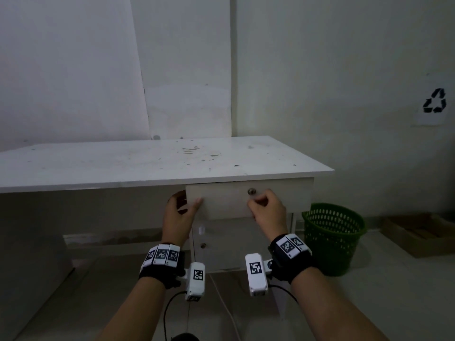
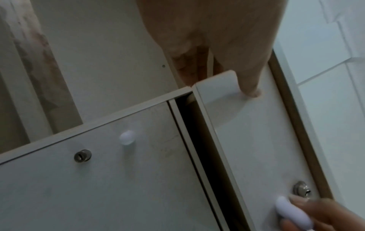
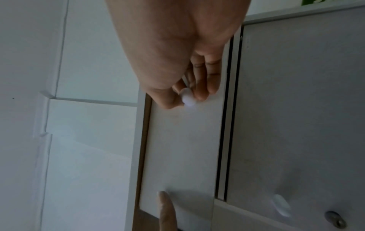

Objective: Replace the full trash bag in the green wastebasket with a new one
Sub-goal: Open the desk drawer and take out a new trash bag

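Note:
The green mesh wastebasket [image 1: 332, 237] stands on the floor right of the white desk [image 1: 147, 163]; I see no bag in it. The desk's top drawer [image 1: 221, 203] is pulled out a little. My left hand [image 1: 181, 207] grips the drawer front's left edge, thumb [image 2: 250, 81] on the front and fingers behind it. My right hand [image 1: 266, 210] pinches the small white knob [image 3: 187, 97] just below the metal lock [image 1: 251, 191]. A dark gap shows beneath the drawer front [image 2: 256, 148] in the left wrist view.
Under the drawer is a lower white front [image 2: 98, 187] with its own knob [image 2: 127, 137] and lock [image 2: 82, 155]. A shallow wooden tray [image 1: 416, 232] lies on the floor at the far right. A recycling sign [image 1: 434, 100] hangs on the wall.

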